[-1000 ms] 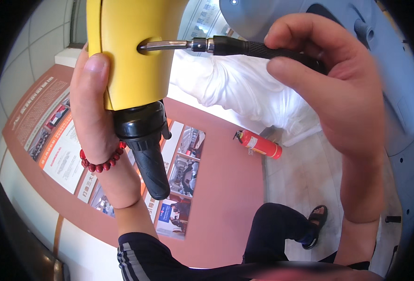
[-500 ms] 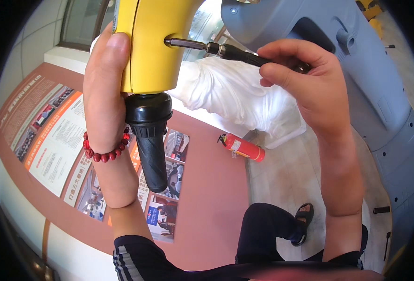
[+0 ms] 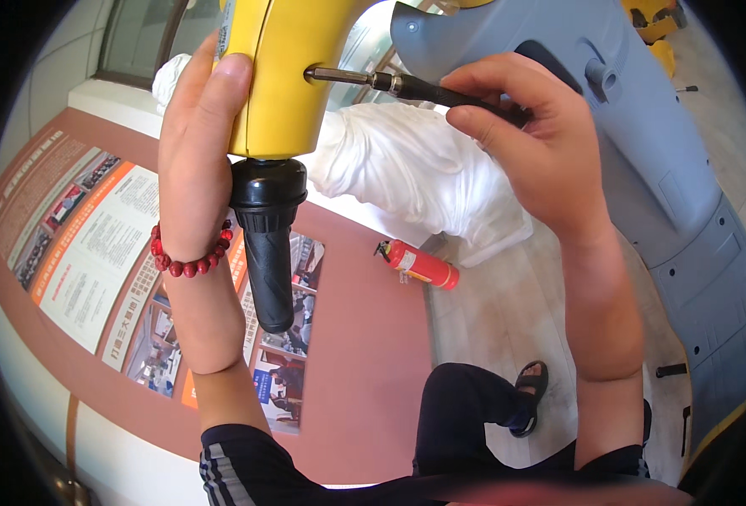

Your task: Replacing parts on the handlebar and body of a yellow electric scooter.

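A yellow plastic housing (image 3: 284, 101) stands at the top centre, with a seam down its left side. From its lower end hangs a black ribbed handlebar grip (image 3: 270, 270) with a wide collar. My left hand (image 3: 200, 126), a red bead bracelet at its wrist, clasps the housing's left side, thumb in front and fingers hidden behind. Pinched in my right hand (image 3: 537, 126) is a black-handled screwdriver (image 3: 423, 89). Its metal shaft points left into a small round hole in the housing; the tip is hidden there.
Grey-blue body panels (image 3: 660, 169) curve down the right side. Behind my hands, a white draped object (image 3: 415, 160) stands near a red fire extinguisher (image 3: 422, 264). A printed display board (image 3: 373, 337) fills the left background. My sandalled foot (image 3: 531, 396) rests on the floor.
The view has shifted slightly, so the background sits further left. My right hand's fingers have moved on the screwdriver handle. The shaft stays at the hole; my left hand keeps its hold.
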### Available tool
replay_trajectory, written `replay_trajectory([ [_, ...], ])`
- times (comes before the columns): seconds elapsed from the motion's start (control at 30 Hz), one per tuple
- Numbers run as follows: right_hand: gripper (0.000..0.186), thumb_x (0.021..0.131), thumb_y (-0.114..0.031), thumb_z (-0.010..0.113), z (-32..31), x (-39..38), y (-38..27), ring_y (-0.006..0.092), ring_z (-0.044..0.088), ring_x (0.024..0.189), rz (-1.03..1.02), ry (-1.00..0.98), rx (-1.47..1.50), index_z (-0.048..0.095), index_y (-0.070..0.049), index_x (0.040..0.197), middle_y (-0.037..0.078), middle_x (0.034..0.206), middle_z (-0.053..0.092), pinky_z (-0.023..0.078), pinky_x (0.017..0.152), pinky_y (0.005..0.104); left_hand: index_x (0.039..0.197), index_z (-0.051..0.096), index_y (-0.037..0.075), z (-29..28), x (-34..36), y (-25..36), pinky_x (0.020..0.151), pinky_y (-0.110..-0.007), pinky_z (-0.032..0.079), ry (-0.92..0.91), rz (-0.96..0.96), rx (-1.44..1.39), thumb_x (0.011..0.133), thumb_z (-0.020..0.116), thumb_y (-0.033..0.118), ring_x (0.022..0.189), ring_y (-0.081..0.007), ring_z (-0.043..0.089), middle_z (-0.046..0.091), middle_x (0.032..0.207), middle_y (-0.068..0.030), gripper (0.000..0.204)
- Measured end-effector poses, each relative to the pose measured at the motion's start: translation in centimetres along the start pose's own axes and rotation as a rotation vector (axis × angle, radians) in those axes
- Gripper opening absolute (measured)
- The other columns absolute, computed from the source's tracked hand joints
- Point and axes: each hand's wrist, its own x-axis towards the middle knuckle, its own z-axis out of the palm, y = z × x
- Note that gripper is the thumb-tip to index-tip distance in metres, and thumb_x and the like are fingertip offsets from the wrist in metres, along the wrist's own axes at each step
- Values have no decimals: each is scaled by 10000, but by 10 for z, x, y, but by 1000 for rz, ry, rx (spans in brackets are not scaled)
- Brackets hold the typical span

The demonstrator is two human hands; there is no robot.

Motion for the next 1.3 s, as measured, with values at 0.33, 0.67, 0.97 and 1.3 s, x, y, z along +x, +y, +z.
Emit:
replay_trajectory([
  [0.33,182,762,-46,730,-3,2,-3,153,548,806,-60,53,-175,705,-15,940,52,941,543,431,694,262,1316,459,-48,2,0,4,822,-259,488,-27,-22,-116,961,487,369,943,-150,623,630,1087,-124,548],
  [0.67,192,767,-78,735,15,-4,-6,187,575,715,88,120,-11,696,-7,941,83,787,600,461,666,290,1369,428,-59,-2,-3,0,885,-262,455,-19,-49,-143,974,489,331,1032,-137,587,610,1169,-125,559],
  [0.97,212,852,-144,672,8,7,-5,125,570,714,421,-204,350,654,32,969,56,814,656,469,674,259,1362,426,-73,-3,-1,-5,908,-269,445,4,-50,-195,1003,437,321,1055,-148,581,606,1179,-123,534],
  [1.3,214,859,-76,664,14,6,-11,75,559,824,353,-176,209,639,15,1051,14,876,628,464,731,231,1351,437,-68,-1,-2,-1,888,-263,451,-1,-28,-165,1003,430,318,1031,-143,586,611,1157,-119,520],
])
